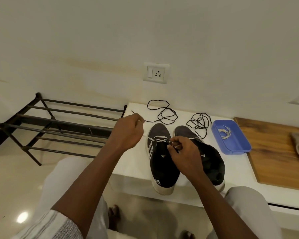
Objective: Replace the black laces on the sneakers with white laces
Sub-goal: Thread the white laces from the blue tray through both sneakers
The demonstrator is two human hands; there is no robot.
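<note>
On my feed both sneakers sit side by side on the white table [131, 163], toes pointing at the wall, heels at the near edge. Left sneaker [162, 169] has a white lace [158, 138] crossed through its front eyelets. Left hand [128, 133] is raised off to the left of that shoe, fingers curled, pinching one end of the lace, with a thin strand running from it back to the shoe. Right hand [183, 150] is over the tongue of the left sneaker, thumb and fingertips pinching the lace at the eyelets; another bit of white strand lies across the right sneaker [214, 168]. I can't tell if the right sneaker has any lace threaded, the hand covers it. Two black laces lie loose on the table behind the shoes: first black lace [162, 112] behind the left one, second black lace [198, 125] bunched behind the right one. Blue tray [238, 147] is just right of the shoes and holds a spare white lace [224, 133]. Wooden board [274, 152] further right, metal shoe rack [59, 126] to the left on the floor, wall socket [156, 73] above
</note>
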